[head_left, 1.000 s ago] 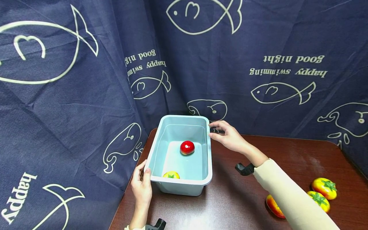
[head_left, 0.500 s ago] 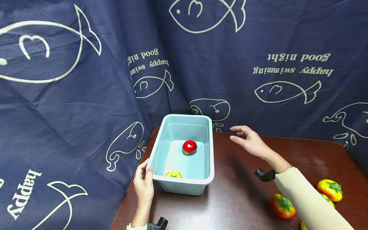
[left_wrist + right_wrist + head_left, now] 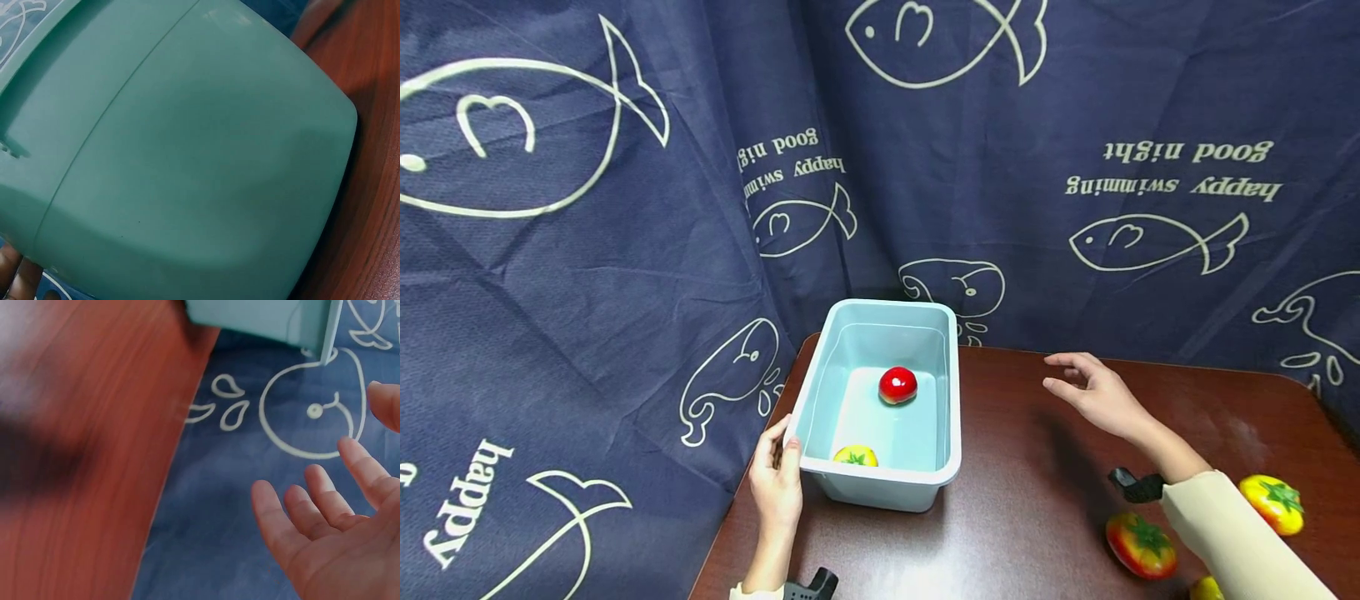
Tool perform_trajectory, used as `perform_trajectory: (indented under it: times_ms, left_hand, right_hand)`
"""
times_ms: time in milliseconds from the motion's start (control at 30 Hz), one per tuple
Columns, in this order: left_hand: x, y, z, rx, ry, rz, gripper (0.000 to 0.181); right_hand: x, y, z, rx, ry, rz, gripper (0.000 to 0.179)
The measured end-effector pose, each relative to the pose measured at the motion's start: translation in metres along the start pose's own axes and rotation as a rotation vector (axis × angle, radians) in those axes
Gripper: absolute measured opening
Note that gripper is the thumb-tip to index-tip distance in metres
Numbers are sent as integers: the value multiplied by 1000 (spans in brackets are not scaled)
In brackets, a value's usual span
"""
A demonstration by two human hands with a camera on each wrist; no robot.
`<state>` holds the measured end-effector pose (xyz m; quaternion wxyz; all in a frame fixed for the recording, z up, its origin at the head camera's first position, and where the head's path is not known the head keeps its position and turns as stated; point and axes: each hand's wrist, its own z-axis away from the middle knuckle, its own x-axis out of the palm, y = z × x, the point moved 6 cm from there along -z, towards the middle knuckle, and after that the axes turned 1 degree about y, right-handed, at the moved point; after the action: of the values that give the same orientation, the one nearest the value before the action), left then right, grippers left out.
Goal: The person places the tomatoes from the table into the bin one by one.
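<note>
A light blue plastic bin (image 3: 880, 492) stands at the table's left side. Inside it sit a red round fruit (image 3: 898, 385) and, partly hidden by the near wall, a yellow tomato-like fruit (image 3: 855, 455) with a green leafy top. My left hand (image 3: 777, 479) grips the bin's near left corner, thumb near the rim and fingers along the outer side. In the left wrist view the bin's outer wall (image 3: 206, 150) hides most of that hand. To the bin's right, my right hand (image 3: 1101, 396) hovers above the table, fingers spread and relaxed, holding nothing.
Red-yellow fruits with green tops lie at the table's right: one (image 3: 1141, 544) below the right forearm, one (image 3: 1272, 503) beyond it, another (image 3: 1206, 588) at the bottom edge, partly covered by the sleeve. A navy curtain (image 3: 955, 208) with fish prints borders the brown table (image 3: 1022, 500).
My right hand has let go of the bin's right rim and moved away to the right. The left hand keeps its place on the bin. The view has shifted slightly.
</note>
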<state>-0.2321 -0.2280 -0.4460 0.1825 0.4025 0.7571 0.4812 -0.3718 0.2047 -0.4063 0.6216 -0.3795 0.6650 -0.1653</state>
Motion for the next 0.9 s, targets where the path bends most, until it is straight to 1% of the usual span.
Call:
perform_trajectory:
  times_ms: [67,167,367,500,600,733,833,900]
  left_hand:
    - [-1,-9,0,-2,3,7,31]
    - [-1,-13,-1,1,2,15,32]
    - [0,-13,-1,6,-8,19,31]
    - [0,-13,0,-9,-14,13,30]
    - [0,-14,1,-18,-13,9,31]
    - [-1,-14,2,-24,-5,3,31]
    - [-2,-13,2,-20,0,5,31]
    - [-2,-14,1,-16,2,10,31]
  right_hand:
    - [-3,8,5,14,3,20,47]
    - [-8,18,12,28,17,35,48]
    - [-20,38,30,41,69,61,46]
    - [-28,52,46,49,106,96,45]
    - [-33,64,60,69,118,109,45]
    - [-32,78,75,115,104,111,46]
    - [-31,85,81,133,103,119,47]
    - [-31,87,83,131,119,127,46]
